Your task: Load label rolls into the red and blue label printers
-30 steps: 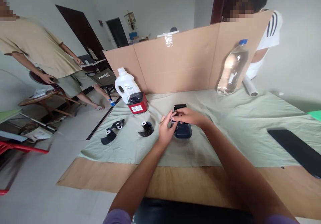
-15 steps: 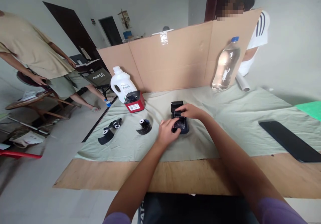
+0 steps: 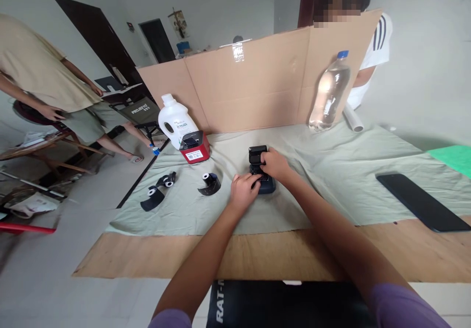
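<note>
In the middle of the cloth stands a small dark box-like device [image 3: 268, 187], probably a mini label printer, its black lid [image 3: 258, 156] hinged up at the far side. My left hand [image 3: 243, 189] lies against the device's left side, fingers curled over its open top and holding it. With thumb and bent fingers, my right hand [image 3: 275, 164] pinches the right side of the raised lid. The device's inside is mostly hidden under my fingers. To the left lies a black film roll [image 3: 212, 185] with a white core, partly unwound. More such black rolls [image 3: 153, 200] lie farther left.
A red and black device [image 3: 196, 152] stands before a white jug [image 3: 178, 119]. A water bottle [image 3: 329, 95] leans by a cardboard screen [image 3: 253, 92]. A black phone-like slab [image 3: 423, 203] lies right. Other people stand left and behind the screen.
My right hand has shifted from the device's opening onto the lid's right side. My left hand stays at the device's left, its fingers slightly drawn back. The view has shifted slightly.
</note>
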Demonstrator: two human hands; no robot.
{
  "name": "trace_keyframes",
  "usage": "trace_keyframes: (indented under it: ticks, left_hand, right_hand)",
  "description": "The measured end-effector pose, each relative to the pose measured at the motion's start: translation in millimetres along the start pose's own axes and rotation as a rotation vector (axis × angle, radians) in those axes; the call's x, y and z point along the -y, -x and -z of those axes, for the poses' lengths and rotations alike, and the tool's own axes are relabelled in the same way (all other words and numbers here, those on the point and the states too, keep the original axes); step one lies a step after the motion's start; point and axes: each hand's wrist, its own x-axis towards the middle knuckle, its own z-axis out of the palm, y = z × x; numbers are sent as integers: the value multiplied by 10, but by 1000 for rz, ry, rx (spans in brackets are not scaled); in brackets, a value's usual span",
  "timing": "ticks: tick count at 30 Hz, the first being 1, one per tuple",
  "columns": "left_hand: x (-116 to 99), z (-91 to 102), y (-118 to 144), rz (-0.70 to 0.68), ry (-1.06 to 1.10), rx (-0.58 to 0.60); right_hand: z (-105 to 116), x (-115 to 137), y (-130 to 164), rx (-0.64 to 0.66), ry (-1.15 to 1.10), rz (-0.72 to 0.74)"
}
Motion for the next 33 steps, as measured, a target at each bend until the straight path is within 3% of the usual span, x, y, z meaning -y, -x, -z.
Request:
trace_keyframes:
  ticks: [3,5,10,13,15,20,25,29,33]
  left_hand:
    - [1,24,2,-14,-7,12]
    - [5,43,7,-34,-21,12]
    - [14,49,23,-86,-47,-6]
    - [18,33,28,-122,-53,1]
    - [15,35,31,-145,-50,8]
    - [0,88,50,-125,20,3]
    - [79,57,17,88,97,5]
    - [192,27,-74,207,158,37]
    - [202,65,-50,119,173,78]
  right_hand:
    - [20,1,-39,-187,-21,43]
    - [40,-45,-95,-203,-64,114]
    - [134,-184,-156,-37,-221,192]
    - [203,-208,-96,164,-204,294]
    - [236,-209,-50,227,-150,320]
    - [256,-256,-18,167,-96,106]
    - [207,-337,-55,402,-425,-145]
    - [148,-348,-69,453,-562,-283]
    - [52,-372,57,381,-580,-326]
